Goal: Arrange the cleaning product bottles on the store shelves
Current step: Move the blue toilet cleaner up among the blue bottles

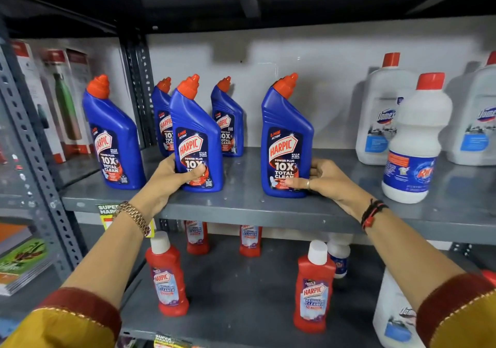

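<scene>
Several blue Harpic bottles with red caps stand upright on the grey middle shelf (241, 205). My left hand (174, 176) grips the base of the front middle blue bottle (197, 138). My right hand (319, 178) holds the lower right side of the right blue bottle (285, 138), thumb across its label. Another blue bottle (112, 138) stands at the front left. Two more blue bottles (162, 116) (228, 122) stand behind, near the back wall.
White Domex jugs (381, 111) (475, 116) and a white Rin bottle (416, 138) stand on the right. Red Harpic bathroom cleaner bottles (167, 275) (314, 288) stand on the lower shelf (241, 294). A slotted steel upright (35, 154) separates a left bay with boxed flasks (64, 100).
</scene>
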The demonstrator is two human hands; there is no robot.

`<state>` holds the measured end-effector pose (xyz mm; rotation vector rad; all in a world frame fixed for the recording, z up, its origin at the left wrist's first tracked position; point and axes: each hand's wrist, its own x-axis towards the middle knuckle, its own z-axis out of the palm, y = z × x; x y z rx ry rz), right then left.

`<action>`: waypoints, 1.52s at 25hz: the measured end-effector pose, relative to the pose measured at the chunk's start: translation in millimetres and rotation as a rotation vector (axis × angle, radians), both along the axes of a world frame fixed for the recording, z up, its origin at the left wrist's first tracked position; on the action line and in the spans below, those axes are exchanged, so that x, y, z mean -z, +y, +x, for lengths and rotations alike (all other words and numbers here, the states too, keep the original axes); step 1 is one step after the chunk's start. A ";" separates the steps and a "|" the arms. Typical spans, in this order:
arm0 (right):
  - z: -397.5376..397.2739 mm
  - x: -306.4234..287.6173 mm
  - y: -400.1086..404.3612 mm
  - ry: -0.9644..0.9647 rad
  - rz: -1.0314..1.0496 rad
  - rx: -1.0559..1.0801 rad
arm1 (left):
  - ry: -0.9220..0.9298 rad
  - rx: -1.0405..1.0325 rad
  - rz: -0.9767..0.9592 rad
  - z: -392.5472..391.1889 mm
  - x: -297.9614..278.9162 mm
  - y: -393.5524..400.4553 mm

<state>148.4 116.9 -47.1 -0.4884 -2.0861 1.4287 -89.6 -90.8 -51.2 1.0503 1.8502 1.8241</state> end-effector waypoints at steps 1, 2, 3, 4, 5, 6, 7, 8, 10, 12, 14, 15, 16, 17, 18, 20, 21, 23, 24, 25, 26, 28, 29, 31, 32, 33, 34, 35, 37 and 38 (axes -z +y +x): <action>-0.2 0.4 -0.4 0.000 -0.001 0.003 | 0.003 -0.006 0.005 -0.3 1.0 0.8; -0.4 1.1 -0.3 0.003 -0.001 0.003 | 0.007 -0.010 0.014 0.2 1.6 1.3; -0.2 1.5 -0.5 0.005 0.000 -0.002 | 0.008 -0.010 0.021 -0.4 2.1 1.9; -0.1 1.7 -0.3 0.006 0.003 -0.009 | 0.010 -0.004 0.025 -0.2 1.8 1.8; 0.1 1.3 -0.6 0.006 0.006 -0.019 | 0.012 0.004 0.022 0.0 1.4 1.6; 0.3 1.1 -0.1 0.007 0.008 -0.029 | 0.009 0.014 0.018 0.7 0.6 1.3; 0.4 1.1 -0.1 0.007 0.008 -0.040 | 0.002 0.024 0.014 1.0 0.0 1.0; 0.2 1.1 0.2 0.007 0.009 -0.048 | -0.005 0.033 0.010 1.2 -0.5 0.5; -0.2 1.6 0.4 0.004 0.013 -0.054 | -0.013 0.047 0.011 2.1 -1.5 -0.1; -0.1 1.7 -0.5 0.009 0.015 -0.054 | -0.011 0.056 0.019 2.2 -1.7 -0.2; 0.1 2.0 -1.2 0.014 0.008 -0.054 | -0.008 0.051 0.022 1.3 -0.9 -0.2; 0.7 2.2 -1.5 0.014 0.007 -0.052 | -0.008 0.048 0.021 1.7 -0.8 -0.2; 1.2 2.6 -1.5 0.013 0.010 -0.050 | -0.007 0.046 0.019 2.3 -0.9 -0.3; 1.0 2.6 -1.9 0.010 0.011 -0.050 | -0.005 0.044 0.017 2.0 -1.0 -0.4; 1.2 2.4 -2.5 0.006 0.011 -0.046 | -0.005 0.043 0.017 1.7 -1.1 -0.3; 1.4 1.5 -4.1 0.004 0.010 -0.040 | -0.009 0.043 0.015 1.5 -0.8 0.2; 1.7 1.0 -4.8 0.008 0.006 -0.035 | -0.011 0.040 0.009 1.8 -0.8 0.0; 2.6 1.1 -5.0 0.015 -0.002 -0.031 | -0.009 0.035 -0.009 2.8 -1.5 -0.8; 3.4 1.1 -5.4 0.012 -0.001 -0.035 | 0.004 0.031 -0.021 3.1 -1.6 -1.7; 5.1 0.9 -6.8 0.004 -0.001 -0.043 | 0.024 0.016 -0.030 3.7 -0.8 -3.1; 7.5 -0.1 -9.4 -0.011 0.005 -0.051 | 0.050 -0.020 -0.025 6.3 0.4 -5.4; 13.0 -1.7 -14.8 -0.006 0.030 -0.049 | 0.120 -0.164 0.095 16.7 6.4 -10.0; 17.7 -2.4 -18.2 0.030 0.052 -0.026 | 0.175 -0.257 0.205 26.0 11.7 -12.9; 37.0 0.9 -28.2 0.160 0.113 0.082 | 0.339 -0.446 0.397 52.3 29.8 -19.2; 51.5 6.2 -34.1 0.242 0.141 0.147 | 0.400 -0.502 0.466 67.5 42.3 -21.0; 69.8 15.2 -40.1 0.321 0.160 0.207 | 0.422 -0.511 0.507 83.1 56.3 -21.7; 89.4 27.3 -45.3 0.377 0.176 0.256 | 0.409 -0.481 0.515 98.8 70.4 -21.3; 110.4 42.9 -49.2 0.406 0.175 0.299 | 0.384 -0.429 0.491 114.0 85.6 -19.3; 154.5 78.4 -50.5 0.396 0.115 0.377 | 0.344 -0.337 0.410 144.6 117.1 -11.5; 176.5 97.3 -47.4 0.369 0.080 0.415 | 0.318 -0.305 0.371 160.0 133.0 -6.6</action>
